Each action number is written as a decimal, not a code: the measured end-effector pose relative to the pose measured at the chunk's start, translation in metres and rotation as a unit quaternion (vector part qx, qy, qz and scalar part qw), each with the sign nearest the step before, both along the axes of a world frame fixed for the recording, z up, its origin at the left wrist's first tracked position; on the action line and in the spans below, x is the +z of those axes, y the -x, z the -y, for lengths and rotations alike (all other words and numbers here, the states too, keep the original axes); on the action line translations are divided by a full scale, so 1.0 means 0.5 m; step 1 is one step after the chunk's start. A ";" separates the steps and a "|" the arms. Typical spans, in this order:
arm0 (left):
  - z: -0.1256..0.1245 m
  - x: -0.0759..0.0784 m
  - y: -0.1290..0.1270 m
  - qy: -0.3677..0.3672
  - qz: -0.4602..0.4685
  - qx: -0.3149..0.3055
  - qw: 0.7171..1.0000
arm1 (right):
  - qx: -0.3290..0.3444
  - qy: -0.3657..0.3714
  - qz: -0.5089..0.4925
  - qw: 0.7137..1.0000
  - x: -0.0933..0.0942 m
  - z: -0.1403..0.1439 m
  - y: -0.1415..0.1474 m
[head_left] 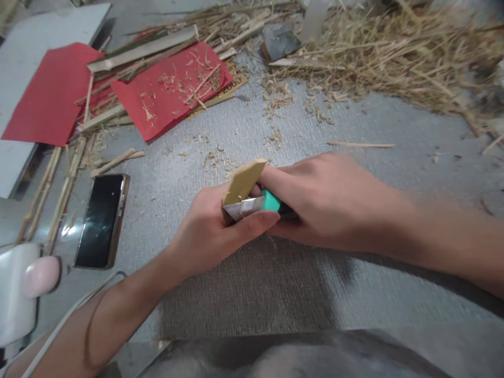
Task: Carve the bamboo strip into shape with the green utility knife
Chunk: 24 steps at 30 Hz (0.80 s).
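Grey cloth (275, 357) filled the bottom edge, closest to the lens. Above it I saw both hands meeting mid-frame over the mat (252, 294). Left hand (214, 231) was curled shut around a tan bamboo piece (243, 182), whose flat upper end stuck out above the fingers, tilted right. Right hand (326, 202) was clamped on a knife (260, 203): teal handle section showed between the hands, silver blade housing ran left under the piece, touching it. Left thumb lay along the blade housing from below. I couldn't tell exactly where the edge met the bamboo, hidden by fingers. Phone (100, 220) lay face up on the mat, well left of the hands, screen dark. Red paper (173, 89) sat further back left with shavings on it, a second red sheet (51, 92) beside it, bamboo strips (59, 194) lying across and below them. Straw pile (394, 58) took the far right. Dark stone (279, 41) sat at the pile's left edge. One thin splint (360, 144) lay alone on the mat behind the right hand. White device (23, 289) with a cable sat at the left edge.
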State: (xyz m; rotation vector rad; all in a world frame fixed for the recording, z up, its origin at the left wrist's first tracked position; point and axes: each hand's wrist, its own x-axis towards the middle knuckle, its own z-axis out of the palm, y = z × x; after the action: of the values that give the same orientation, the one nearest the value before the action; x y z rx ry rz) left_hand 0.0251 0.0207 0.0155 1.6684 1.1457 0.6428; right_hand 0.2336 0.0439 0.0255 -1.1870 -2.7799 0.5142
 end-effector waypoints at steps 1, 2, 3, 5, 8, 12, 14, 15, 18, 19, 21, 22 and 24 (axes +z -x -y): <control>0.000 0.000 0.000 0.003 -0.002 0.001 1.000 | 0.001 -0.001 -0.002 1.000 0.000 0.000 0.000; 0.000 0.001 0.000 0.006 -0.005 0.002 1.000 | 0.002 -0.003 -0.004 1.000 -0.001 0.000 0.000; 0.000 0.001 0.000 0.009 -0.009 0.004 1.000 | 0.003 -0.005 -0.003 1.000 -0.002 0.000 0.000; 0.001 0.001 0.000 0.010 -0.016 0.003 1.000 | 0.002 -0.009 0.000 1.000 -0.004 0.000 0.000; 0.000 0.001 0.000 0.007 -0.013 0.000 1.000 | 0.002 -0.011 0.003 1.000 -0.006 0.000 0.001; 0.000 0.000 0.000 0.000 0.001 0.001 1.000 | 0.000 -0.009 0.005 1.000 -0.005 0.000 0.001; 0.000 0.000 0.000 -0.002 0.003 0.000 1.000 | 0.000 -0.005 0.002 1.000 -0.005 0.000 0.000; 0.000 0.000 0.000 -0.002 0.002 0.001 1.000 | -0.001 -0.003 0.000 1.000 -0.004 0.000 -0.001; 0.000 0.000 0.001 -0.005 -0.001 0.000 1.000 | -0.002 0.003 -0.002 1.000 -0.003 -0.001 -0.001; 0.000 0.000 0.001 -0.006 -0.003 0.000 1.000 | -0.001 0.004 -0.002 1.000 -0.002 -0.001 -0.001; 0.001 0.000 0.001 -0.008 -0.007 0.003 1.000 | 0.002 0.005 -0.002 1.000 -0.002 -0.001 0.000; 0.001 0.000 0.001 -0.008 -0.008 0.005 1.000 | 0.002 0.005 -0.002 1.000 -0.002 -0.001 0.001; 0.001 0.000 0.001 -0.011 -0.008 0.004 1.000 | 0.000 0.002 -0.001 1.000 -0.002 0.000 0.001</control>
State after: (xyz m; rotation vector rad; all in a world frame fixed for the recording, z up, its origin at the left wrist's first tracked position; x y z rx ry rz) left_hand 0.0248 0.0204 0.0152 1.6904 1.1609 0.6509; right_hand 0.2331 0.0441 0.0244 -1.1860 -2.7799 0.5206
